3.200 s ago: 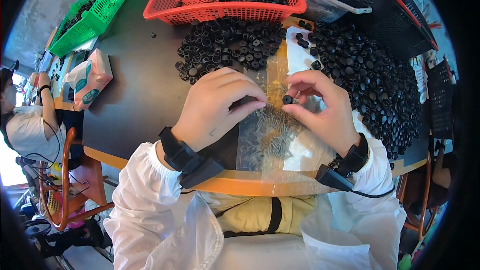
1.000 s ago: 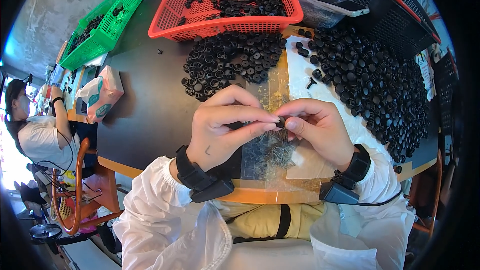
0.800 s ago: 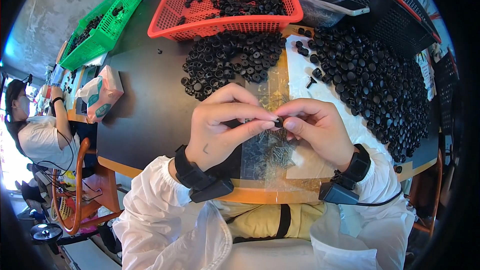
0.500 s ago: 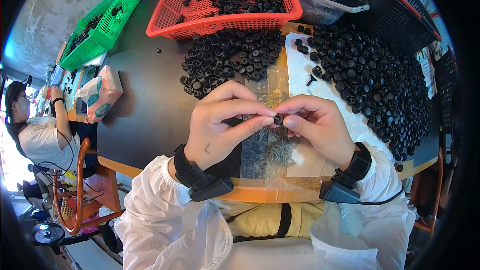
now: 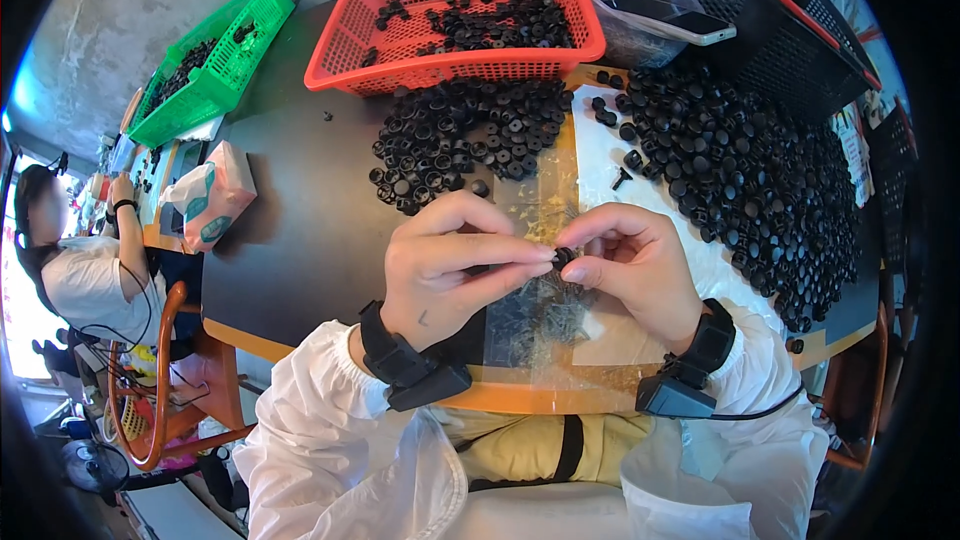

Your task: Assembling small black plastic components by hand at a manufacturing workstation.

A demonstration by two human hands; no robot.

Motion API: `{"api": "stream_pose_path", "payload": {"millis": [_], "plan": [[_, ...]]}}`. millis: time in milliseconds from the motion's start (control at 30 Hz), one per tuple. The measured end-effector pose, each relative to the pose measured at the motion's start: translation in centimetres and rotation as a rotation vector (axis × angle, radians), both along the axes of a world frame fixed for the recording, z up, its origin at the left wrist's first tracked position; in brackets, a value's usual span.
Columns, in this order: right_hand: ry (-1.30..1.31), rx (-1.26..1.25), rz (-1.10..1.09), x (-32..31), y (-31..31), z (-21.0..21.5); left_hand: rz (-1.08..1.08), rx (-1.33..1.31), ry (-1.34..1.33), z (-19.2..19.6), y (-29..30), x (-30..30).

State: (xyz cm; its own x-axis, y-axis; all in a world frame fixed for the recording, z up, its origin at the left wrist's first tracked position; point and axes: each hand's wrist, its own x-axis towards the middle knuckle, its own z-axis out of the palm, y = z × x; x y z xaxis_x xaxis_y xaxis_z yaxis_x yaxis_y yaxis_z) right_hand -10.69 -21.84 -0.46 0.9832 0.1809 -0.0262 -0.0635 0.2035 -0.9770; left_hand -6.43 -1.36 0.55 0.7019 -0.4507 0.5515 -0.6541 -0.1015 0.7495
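Head view: the left hand point(image 5: 450, 275) and the right hand point(image 5: 635, 265) meet at their fingertips over the near edge of the bench point(image 5: 300, 240). Both grips are pressed together, pinching one small black part point(image 5: 565, 257) between thumb and forefinger tips; the part sits above a clear plastic sheet point(image 5: 540, 315). Under the sheet lies a scatter of small dark pieces point(image 5: 555, 305), too fine to identify. Each wrist carries a black band with a device.

Beyond the hands, a loose heap of black round caps point(image 5: 460, 135) rests directly on the bench, just in front of a red basket point(image 5: 350, 60). The red basket holds a thin layer of similar black parts, mostly toward its far right side. To the right, a larger spread of black caps point(image 5: 760, 180) covers a white sheet point(image 5: 600, 130) and reaches toward the bench's right edge. A clear plastic tub point(image 5: 630, 0) stands behind that spread, with a flat phone-like object point(image 5: 690, 32) laid across its rim; its contents cannot be told. A black mesh basket point(image 5: 790, 30) with red trim leans at the far right.

At far left, a green basket point(image 5: 250, 25) holds a few black parts. Near it lies a soft tissue pack point(image 5: 215, 205), white, pink and teal. Another person point(image 5: 80, 260) sits at the left edge.
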Motion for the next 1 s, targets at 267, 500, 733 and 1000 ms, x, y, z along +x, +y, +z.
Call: {"api": "stream_pose_path", "payload": {"millis": [267,500,733,1000], "plan": [[-0.035,-0.001,-0.019,0.2,0.0,-0.2,-0.003,0.022,-0.017,-0.2,0.1,0.2],[-0.047,-0.083,-0.043,-0.1,-0.2,0.4,0.0,0.029,-0.098,-0.2,-0.2,0.3],[0.113,0.095,0.115,-0.2,-0.1,0.7,-0.041,0.021,-0.141,-0.7,0.4,0.1],[-0.343,-0.105,-0.039,0.2,0.2,-0.6,0.012,0.027,-0.09,-0.3,0.2,0.1]]}}
